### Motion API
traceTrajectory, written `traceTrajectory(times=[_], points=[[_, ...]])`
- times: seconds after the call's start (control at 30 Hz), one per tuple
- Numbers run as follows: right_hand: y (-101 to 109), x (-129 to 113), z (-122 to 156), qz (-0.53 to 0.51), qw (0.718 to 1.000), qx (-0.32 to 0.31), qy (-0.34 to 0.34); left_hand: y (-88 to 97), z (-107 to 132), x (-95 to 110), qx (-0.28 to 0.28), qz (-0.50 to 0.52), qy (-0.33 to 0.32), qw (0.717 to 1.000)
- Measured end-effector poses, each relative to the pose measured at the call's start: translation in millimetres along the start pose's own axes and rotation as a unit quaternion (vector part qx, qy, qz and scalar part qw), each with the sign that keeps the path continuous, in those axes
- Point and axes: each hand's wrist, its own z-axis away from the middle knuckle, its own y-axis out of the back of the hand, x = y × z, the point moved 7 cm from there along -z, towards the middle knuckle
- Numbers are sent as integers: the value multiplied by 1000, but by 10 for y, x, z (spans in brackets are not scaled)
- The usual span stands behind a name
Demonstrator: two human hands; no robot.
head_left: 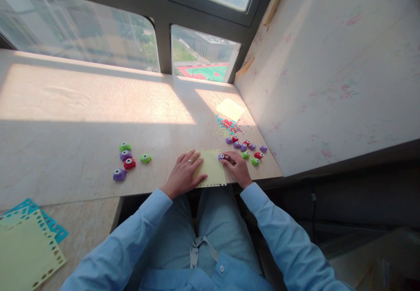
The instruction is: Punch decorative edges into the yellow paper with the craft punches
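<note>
A pale yellow sheet of paper (211, 168) lies at the table's front edge, with small punched holes along its edges. My left hand (185, 170) rests flat on the sheet's left side, fingers stretched out, a ring on one of them. At the sheet's right edge, my right hand (236, 166) grips a small purple craft punch (222, 156) between thumb and fingers. Just beyond that hand stand several more craft punches in purple, red and green, among them a green punch (246, 155).
Left of my hands sits another group of punches, including a red punch (129, 163). Paper confetti (229, 125) lies in a heap near the wall, beside a yellow paper piece (230, 109). Punched yellow sheets (29, 251) and blue sheets (61, 232) lie at lower left.
</note>
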Motion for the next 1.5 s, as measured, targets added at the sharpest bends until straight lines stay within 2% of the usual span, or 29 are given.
traceTrajectory(times=[0.33,0.9,1.5], points=[[46,-30,101,8,1000,1,-3,-7,4,-5,-2,3,3,1000],[21,31,79,11,999,28,-15,-3,-4,-2,-10,-5,3,1000],[18,15,110,-10,999,20,-23,-4,-3,7,-14,-22,0,1000]])
